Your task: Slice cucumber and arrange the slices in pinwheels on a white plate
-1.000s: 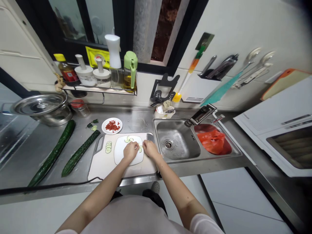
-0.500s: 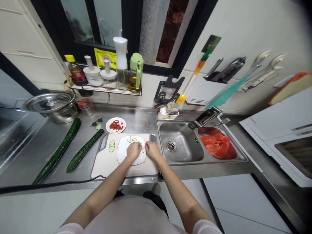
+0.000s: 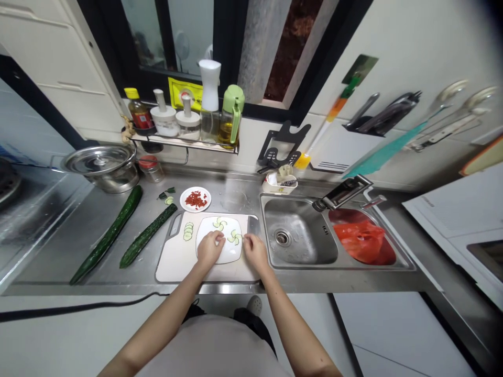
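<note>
A white square plate (image 3: 228, 255) lies on a pale cutting board (image 3: 173, 262). On it are two pinwheel groups of thin cucumber slices, one group (image 3: 219, 224) toward the back and another group (image 3: 234, 237) at the right. My left hand (image 3: 211, 248) is over the plate's left front, fingers curled and their tips together; anything between them is too small to make out. Just off the plate's right edge, my right hand (image 3: 254, 251) has thumb and fingers pinched beside the right group. A row of overlapping cucumber slices (image 3: 188, 231) rests on the board left of the plate.
Left of the board lie a cut cucumber (image 3: 147, 236) and a longer cucumber (image 3: 108, 238). A small plate of chopped red pieces (image 3: 195, 199) sits behind the board. The sink (image 3: 301, 230) is to the right; a steel pot (image 3: 106, 167) stands back left.
My hands have drawn apart: the left moved back toward the plate's left front, the right slightly rightward. The right cucumber group now shows fully. The camera view has shifted a little.
</note>
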`<state>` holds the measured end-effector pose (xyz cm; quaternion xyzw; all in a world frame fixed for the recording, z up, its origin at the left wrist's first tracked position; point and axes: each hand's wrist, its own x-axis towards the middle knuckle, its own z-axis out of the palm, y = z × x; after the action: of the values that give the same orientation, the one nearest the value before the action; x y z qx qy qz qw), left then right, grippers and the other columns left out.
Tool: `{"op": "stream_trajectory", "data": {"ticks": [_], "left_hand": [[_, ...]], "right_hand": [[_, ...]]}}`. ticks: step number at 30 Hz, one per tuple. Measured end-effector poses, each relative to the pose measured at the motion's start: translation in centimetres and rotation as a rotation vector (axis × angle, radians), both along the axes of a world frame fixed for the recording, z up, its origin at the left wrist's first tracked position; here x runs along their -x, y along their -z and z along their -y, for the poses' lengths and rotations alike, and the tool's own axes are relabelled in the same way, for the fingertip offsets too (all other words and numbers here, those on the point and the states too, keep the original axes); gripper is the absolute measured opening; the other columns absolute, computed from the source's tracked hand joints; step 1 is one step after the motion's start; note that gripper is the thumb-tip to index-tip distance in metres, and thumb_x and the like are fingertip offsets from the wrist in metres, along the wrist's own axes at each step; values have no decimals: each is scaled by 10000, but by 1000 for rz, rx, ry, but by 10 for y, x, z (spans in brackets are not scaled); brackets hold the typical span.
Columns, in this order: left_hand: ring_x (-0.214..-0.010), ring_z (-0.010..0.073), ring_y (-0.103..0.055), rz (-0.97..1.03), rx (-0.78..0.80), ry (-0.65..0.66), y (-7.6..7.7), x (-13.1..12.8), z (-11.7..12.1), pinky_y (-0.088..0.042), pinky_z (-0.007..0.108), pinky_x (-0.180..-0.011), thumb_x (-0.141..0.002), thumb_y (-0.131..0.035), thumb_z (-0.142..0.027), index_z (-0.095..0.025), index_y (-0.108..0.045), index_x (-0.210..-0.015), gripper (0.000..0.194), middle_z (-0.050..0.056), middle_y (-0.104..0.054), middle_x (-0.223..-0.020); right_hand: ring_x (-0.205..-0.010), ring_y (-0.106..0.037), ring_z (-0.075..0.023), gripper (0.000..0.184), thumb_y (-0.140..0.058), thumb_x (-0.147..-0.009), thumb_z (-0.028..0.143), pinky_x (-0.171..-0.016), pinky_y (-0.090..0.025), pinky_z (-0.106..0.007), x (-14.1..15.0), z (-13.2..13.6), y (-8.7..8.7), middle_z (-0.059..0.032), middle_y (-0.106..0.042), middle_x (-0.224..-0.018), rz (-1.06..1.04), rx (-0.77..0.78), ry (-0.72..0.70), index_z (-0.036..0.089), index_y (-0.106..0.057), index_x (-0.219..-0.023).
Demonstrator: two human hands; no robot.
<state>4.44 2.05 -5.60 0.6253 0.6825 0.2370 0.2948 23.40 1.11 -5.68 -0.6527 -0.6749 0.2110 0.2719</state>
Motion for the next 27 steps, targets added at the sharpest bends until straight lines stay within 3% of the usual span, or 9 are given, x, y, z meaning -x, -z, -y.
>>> {"op": "stream_trajectory", "data": {"ticks": [7,12,18,22,27], "left_hand": [[-835,185,-604,-79,18,-189,2,46,17,-398,268,-697,-846,-523,-350,-247,-651,-924,182,12,-680,-891],[-887,231,-617,-171,79,-361,3,73,15,-411,300,-715,-834,-526,-368,-237,-612,-1063,278,47,-682,-931],[-1009,298,-602,-289,128,-377,11,91,10,-422,402,-852,-830,-518,-407,-179,-582,-1157,403,124,-672,-1029],[-1030,323,-595,-335,141,-369,16,91,8,-400,460,-895,-828,-512,-427,-187,-616,-1085,367,140,-659,-1074],[-1007,307,-601,-333,132,-371,19,91,4,-405,443,-884,-824,-520,-376,-191,-618,-1020,287,127,-662,-1041]], "right_hand": [[-772,-595,-184,280,-413,-878,286,-715,-432,-270,0,9,-2,-55,-682,-861,-40,13,9,182,-652,-979],[-775,-597,-187,291,-402,-874,267,-721,-434,-272,7,9,-5,-65,-685,-872,-61,16,-10,177,-658,-979],[-776,-596,-181,291,-399,-876,263,-733,-433,-268,13,8,-7,-66,-689,-892,-85,8,-42,179,-657,-978],[-782,-594,-181,296,-391,-882,272,-727,-426,-261,14,7,-9,-64,-688,-888,-85,16,-51,177,-658,-967],[-768,-589,-176,289,-397,-884,279,-710,-417,-256,13,2,-9,-57,-685,-879,-81,28,-52,180,-655,-968]]}}
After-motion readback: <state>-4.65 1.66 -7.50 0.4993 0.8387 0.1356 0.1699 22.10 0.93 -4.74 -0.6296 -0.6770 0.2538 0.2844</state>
